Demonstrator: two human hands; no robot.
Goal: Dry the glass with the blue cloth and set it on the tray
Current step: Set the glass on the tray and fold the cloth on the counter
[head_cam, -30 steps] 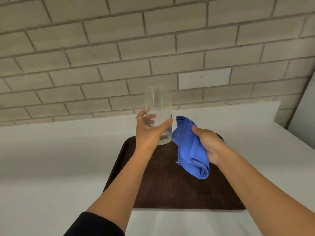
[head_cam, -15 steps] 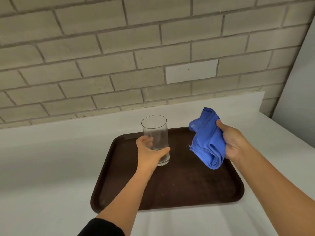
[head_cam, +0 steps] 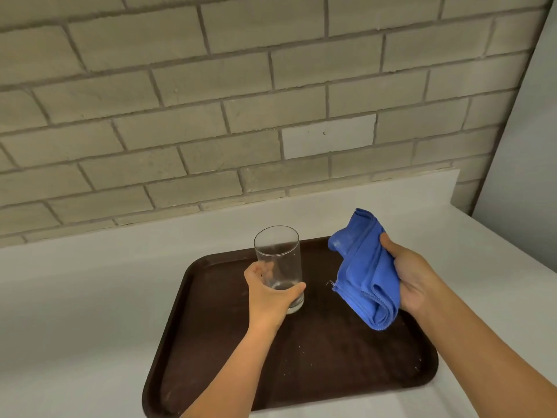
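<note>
Left hand [head_cam: 269, 294] wraps the lower part of the glass [head_cam: 278, 263]: thumb on the right side near the base, fingers curled round the far-left side, visible through the glass wall. Glass is upright, clear, empty, rim open upward. Its base sits at the surface of the tray [head_cam: 211, 342], in the far-middle part; can't tell if it's fully resting or a hair above.

Right hand [head_cam: 417, 282] holds the blue cloth [head_cam: 366, 273] bunched and folded, thumb pressed on its upper right edge, other fingers hidden behind the fabric, so can't tell their spread. Cloth hangs over the far-right part of the tray, apart from the glass, not touching it.

Tray is dark brown, rounded corners, some pale specks on it, lying on a white counter [head_cam: 75, 312]. Grey brick wall [head_cam: 211, 101] runs behind the counter's far edge.
</note>
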